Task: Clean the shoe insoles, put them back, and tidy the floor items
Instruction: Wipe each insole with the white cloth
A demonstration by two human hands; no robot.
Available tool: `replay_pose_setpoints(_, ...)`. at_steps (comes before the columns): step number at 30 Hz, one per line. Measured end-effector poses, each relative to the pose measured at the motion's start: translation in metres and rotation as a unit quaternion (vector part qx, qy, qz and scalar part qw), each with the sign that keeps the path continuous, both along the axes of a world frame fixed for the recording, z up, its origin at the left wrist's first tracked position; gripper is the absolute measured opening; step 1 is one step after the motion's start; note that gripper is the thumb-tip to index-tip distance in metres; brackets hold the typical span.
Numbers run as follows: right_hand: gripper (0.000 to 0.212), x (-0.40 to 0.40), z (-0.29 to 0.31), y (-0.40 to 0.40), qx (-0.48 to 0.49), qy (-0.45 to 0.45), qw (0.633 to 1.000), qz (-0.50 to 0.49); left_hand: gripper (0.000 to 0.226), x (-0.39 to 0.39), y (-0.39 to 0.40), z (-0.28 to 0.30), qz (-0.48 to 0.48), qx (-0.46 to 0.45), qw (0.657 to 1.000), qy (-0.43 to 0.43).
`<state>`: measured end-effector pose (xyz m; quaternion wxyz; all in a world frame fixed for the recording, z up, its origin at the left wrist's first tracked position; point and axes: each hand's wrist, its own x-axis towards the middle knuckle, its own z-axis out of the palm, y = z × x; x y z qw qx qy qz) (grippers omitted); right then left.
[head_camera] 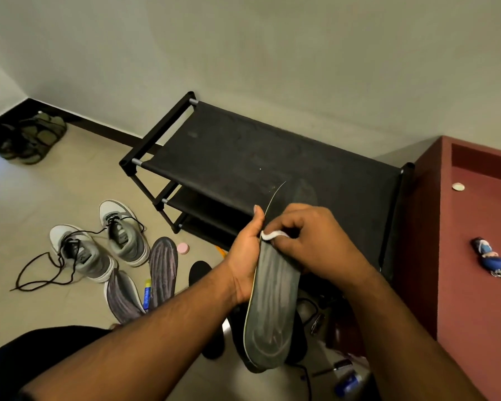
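Note:
My left hand point(248, 250) grips a long dark grey insole point(275, 308) along its left edge, holding it upright above the floor. Against the insole's upper face my right hand point(310, 238) pinches a small white wipe point(271, 235). Two grey striped insoles point(162, 270) point(122, 299) lie on the tiled floor to the left, beside a pair of grey sneakers point(104, 241) with loose black laces. A black insole point(198, 272) lies partly hidden behind my left wrist.
A black three-tier shoe rack point(243, 151) stands against the wall ahead. A maroon counter point(475, 227) with a coin and keys is at right. A pink lid point(182, 248), a blue tube point(147, 295), small tools and a green bag point(35, 134) sit on the floor.

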<state>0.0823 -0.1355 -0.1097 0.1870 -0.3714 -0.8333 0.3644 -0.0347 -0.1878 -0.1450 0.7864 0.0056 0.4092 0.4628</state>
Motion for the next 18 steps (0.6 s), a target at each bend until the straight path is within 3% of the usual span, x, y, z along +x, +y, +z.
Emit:
replay_pose_setpoints(2,0.015,0.002,0.002,0.002,-0.026,-0.034,0.999,0.02,0.084,0.001,-0.002,-0.002,0.002,-0.002,1.0,0.001)
replay_pose_setpoints(6,0.013,0.001,-0.005,0.006,0.061,-0.01,0.991,-0.121,0.052,0.002,-0.007,0.004,0.029,0.021,0.999,0.019)
replay_pose_setpoints(8,0.013,0.001,-0.005,0.003,0.07,0.025,0.989,-0.126,0.048,-0.001,-0.013,0.012,0.016,0.028,0.999,0.037)
replay_pose_setpoints(12,0.015,-0.002,0.007,-0.005,-0.087,0.044,0.995,0.009,0.057,-0.024,-0.027,0.019,0.021,0.005,0.998,0.063)
replay_pose_setpoints(14,0.011,-0.005,0.006,-0.011,-0.149,0.072,0.986,0.022,0.065,-0.029,-0.034,0.021,0.022,0.001,0.996,0.082)
replay_pose_setpoints(16,0.008,-0.012,-0.002,-0.015,-0.118,0.093,0.988,-0.023,0.073,-0.029,-0.039,0.02,0.03,0.002,0.997,0.075)
replay_pose_setpoints(18,0.01,-0.021,-0.011,-0.014,-0.003,0.084,0.994,-0.063,0.081,-0.029,-0.037,0.021,0.035,0.005,0.998,0.054)
